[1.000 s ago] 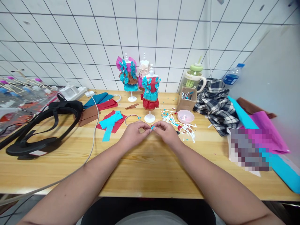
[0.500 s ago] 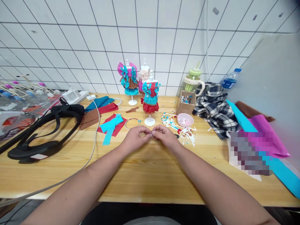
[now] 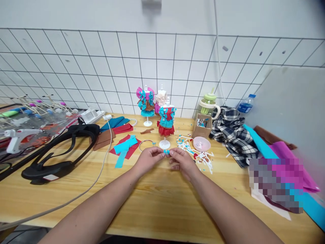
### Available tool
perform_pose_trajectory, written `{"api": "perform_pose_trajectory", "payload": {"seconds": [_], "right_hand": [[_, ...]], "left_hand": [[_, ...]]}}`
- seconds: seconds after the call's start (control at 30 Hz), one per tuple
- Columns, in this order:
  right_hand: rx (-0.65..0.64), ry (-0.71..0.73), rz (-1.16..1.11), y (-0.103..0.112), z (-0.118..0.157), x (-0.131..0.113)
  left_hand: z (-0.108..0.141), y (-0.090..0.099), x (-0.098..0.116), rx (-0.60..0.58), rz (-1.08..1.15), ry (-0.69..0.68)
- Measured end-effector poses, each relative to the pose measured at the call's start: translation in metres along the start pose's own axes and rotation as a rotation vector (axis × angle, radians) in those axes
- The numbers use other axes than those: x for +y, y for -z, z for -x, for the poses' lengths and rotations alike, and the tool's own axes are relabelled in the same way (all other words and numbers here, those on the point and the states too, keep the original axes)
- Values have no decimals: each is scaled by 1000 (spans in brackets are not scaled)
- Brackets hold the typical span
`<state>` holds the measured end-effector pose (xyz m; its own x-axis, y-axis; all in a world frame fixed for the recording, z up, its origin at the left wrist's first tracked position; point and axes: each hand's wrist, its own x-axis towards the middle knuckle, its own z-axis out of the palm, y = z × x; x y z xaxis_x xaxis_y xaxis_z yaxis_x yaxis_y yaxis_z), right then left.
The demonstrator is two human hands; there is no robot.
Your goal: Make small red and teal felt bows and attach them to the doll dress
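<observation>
Between my fingertips is a small blue crepe-paper piece [image 3: 166,151], shaped like a tiny flower or bow. My left hand [image 3: 149,159] pinches it from one side and my right hand [image 3: 184,162] from the other; both are closed at thumb and forefinger. Just beyond stands a miniature dress form [image 3: 167,122] in a red and blue paper outfit with blue flowers, on a white round base. Two more dressed forms stand behind it: one pink, blue and brown [image 3: 146,103], the other cream and pink [image 3: 160,98]. A thin hoop [image 3: 140,146] lies beyond my left hand.
Paper scraps [image 3: 190,149] surround a pink dish [image 3: 201,144] beside a cardboard box [image 3: 202,127]. Blue strips [image 3: 124,149] lie on red paper. A black headset [image 3: 61,152] and a pale cable [image 3: 99,176] occupy the left; checked cloth [image 3: 228,128] and coloured paper [image 3: 291,152] the right.
The view has tilted upward, so the table sits lower in the picture. The blue paper piece now shows between my fingertips, and my right hand's lower fingers have spread a little.
</observation>
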<state>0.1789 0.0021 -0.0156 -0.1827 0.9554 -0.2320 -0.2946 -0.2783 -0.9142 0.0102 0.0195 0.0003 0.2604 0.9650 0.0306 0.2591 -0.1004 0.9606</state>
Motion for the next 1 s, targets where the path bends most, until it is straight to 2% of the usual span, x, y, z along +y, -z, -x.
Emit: {"api": "perform_pose_trajectory", "payload": {"seconds": [0.2, 0.33, 0.47, 0.6, 0.7, 0.8, 1.0], "right_hand": [[89, 69, 102, -2, -4, 5], [139, 160, 115, 5, -9, 4], [118, 214, 50, 15, -14, -13], [36, 216, 89, 17, -24, -43], [66, 266, 47, 17, -38, -63], [103, 303, 36, 19, -56, -74], [69, 287, 123, 24, -71, -75]], "left_hand": [[1, -1, -2, 22, -110, -69], [-2, 2, -8, 13, -106, -68], [-17, 12, -22, 90, -189, 8], [-45, 16, -27, 133, -375, 7], [-69, 8, -23, 164, -413, 43], [-86, -8, -25, 120, -345, -80], [-86, -32, -43, 125, -331, -35]]}}
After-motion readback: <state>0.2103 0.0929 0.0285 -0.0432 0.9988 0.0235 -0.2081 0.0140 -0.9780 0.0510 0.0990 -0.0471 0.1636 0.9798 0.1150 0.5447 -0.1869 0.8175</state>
